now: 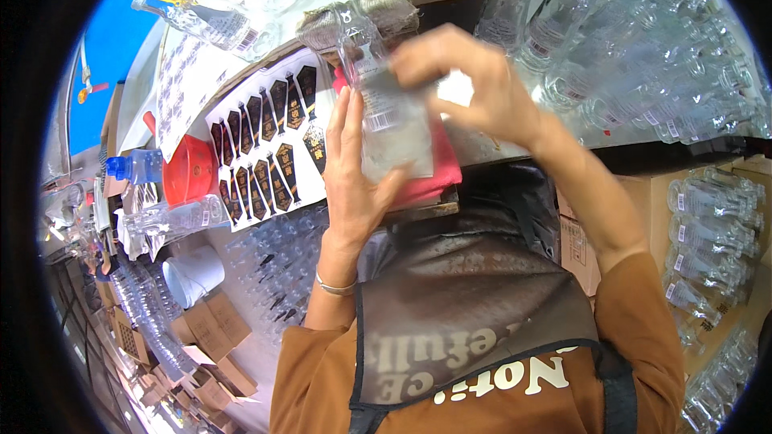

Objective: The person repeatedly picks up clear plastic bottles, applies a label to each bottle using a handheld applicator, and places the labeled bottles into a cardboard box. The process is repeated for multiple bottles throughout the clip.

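A clear glass bottle (359,42) with a printed label lies before me, its neck pointing away across a rolled cloth rest (394,10). My left hand (351,165) steadies it from the left, fingers along its side and thumb across the lower end. A pale, see-through sheet (406,145) appears to lie over the bottle's body. Bent over the upper body, my right hand (474,80) is smeared by motion. Its closed fingers pinch something dark against the bottle, too blurred to name. Under the bottle is a red cloth (438,165).
A white sheet of dark, gold-patterned stickers (269,141) lies left of the bottle, beside a red plastic container (189,169). Crowded glass bottles (611,72) fill the bench's right and far side. More bottles (700,241) lie in a carton at right. Opened cartons (213,325) are lower left.
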`<move>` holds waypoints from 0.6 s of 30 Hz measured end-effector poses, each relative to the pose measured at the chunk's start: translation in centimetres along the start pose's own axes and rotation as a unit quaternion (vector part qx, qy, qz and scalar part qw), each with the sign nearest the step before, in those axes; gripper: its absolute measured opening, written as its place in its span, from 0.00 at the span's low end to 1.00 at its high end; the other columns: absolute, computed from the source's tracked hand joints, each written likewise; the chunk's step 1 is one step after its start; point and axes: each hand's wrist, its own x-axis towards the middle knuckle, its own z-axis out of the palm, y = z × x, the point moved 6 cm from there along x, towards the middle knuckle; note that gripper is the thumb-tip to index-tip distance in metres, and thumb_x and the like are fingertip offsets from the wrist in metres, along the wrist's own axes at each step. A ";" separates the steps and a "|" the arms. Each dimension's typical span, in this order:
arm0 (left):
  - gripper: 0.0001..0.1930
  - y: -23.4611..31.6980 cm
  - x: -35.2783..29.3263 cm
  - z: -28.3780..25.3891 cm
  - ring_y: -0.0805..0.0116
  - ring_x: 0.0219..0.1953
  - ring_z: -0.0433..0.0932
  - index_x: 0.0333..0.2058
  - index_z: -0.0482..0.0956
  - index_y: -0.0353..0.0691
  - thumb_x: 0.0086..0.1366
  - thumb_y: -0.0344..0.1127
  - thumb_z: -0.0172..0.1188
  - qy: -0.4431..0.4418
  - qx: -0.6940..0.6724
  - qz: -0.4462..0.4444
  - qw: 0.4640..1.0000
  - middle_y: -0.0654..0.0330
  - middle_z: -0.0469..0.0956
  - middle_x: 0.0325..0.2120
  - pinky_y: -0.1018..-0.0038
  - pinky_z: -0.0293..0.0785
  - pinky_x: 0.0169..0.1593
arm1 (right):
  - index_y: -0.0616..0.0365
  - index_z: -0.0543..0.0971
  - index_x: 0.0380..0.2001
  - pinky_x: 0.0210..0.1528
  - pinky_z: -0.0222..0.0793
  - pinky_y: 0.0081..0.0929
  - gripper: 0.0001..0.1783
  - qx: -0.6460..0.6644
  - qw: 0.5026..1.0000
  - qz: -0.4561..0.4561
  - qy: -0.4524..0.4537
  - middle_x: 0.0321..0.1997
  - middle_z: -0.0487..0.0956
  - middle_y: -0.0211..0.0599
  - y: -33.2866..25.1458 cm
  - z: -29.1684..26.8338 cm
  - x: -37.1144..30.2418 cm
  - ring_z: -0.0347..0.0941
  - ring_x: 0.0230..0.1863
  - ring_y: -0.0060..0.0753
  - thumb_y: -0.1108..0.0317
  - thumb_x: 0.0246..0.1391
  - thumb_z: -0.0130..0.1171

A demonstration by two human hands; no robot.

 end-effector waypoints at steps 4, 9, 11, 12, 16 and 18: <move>0.52 -1.0 -0.6 0.5 0.46 0.70 0.60 0.71 0.55 0.35 0.45 0.23 0.69 0.013 -0.055 -0.026 0.998 0.42 0.58 0.69 0.60 0.60 0.70 | 0.60 0.81 0.41 0.49 0.75 0.34 0.15 0.071 0.985 0.116 -0.103 0.44 0.83 0.40 -2.6 0.5 -4.4 0.79 0.44 0.42 0.78 0.46 0.61; 0.51 -0.8 -0.6 0.4 0.46 0.71 0.59 0.70 0.55 0.34 0.46 0.24 0.68 0.004 -0.084 -0.045 0.995 0.42 0.58 0.69 0.60 0.59 0.70 | 0.63 0.78 0.50 0.44 0.75 0.26 0.16 -0.062 0.978 0.198 0.014 0.40 0.84 0.41 2.8 -1.2 0.0 0.78 0.40 0.22 0.68 0.60 0.62; 0.51 -1.2 -0.7 0.5 0.46 0.71 0.58 0.70 0.55 0.33 0.46 0.24 0.68 0.009 -0.093 -0.044 0.995 0.41 0.58 0.69 0.60 0.58 0.71 | 0.63 0.78 0.51 0.45 0.74 0.22 0.16 -0.044 0.965 0.250 0.066 0.41 0.83 0.37 3.8 -1.2 0.5 0.76 0.41 0.18 0.68 0.62 0.61; 0.50 -0.9 -0.5 0.2 0.52 0.69 0.63 0.70 0.56 0.31 0.50 0.26 0.74 0.016 -0.045 -0.004 0.999 0.43 0.59 0.69 0.63 0.71 0.63 | 0.62 0.78 0.52 0.46 0.73 0.20 0.17 0.006 0.972 0.226 0.055 0.42 0.83 0.33 3.0 -1.0 0.4 0.76 0.42 0.18 0.68 0.63 0.61; 0.51 -1.0 -0.5 0.1 0.52 0.69 0.64 0.70 0.54 0.32 0.50 0.26 0.73 0.010 -0.035 0.000 0.999 0.43 0.59 0.69 0.62 0.70 0.64 | 0.59 0.79 0.52 0.47 0.75 0.23 0.16 -0.059 0.973 0.222 -0.010 0.43 0.84 0.37 1.6 -0.2 0.8 0.78 0.45 0.20 0.69 0.62 0.61; 0.51 -1.2 -0.8 0.0 0.53 0.69 0.64 0.71 0.54 0.32 0.50 0.26 0.73 0.009 -0.069 -0.006 0.998 0.43 0.58 0.69 0.62 0.70 0.64 | 0.58 0.80 0.49 0.45 0.76 0.28 0.15 -0.169 0.979 0.100 0.054 0.40 0.83 0.36 0.1 -1.1 2.9 0.80 0.42 0.29 0.72 0.57 0.62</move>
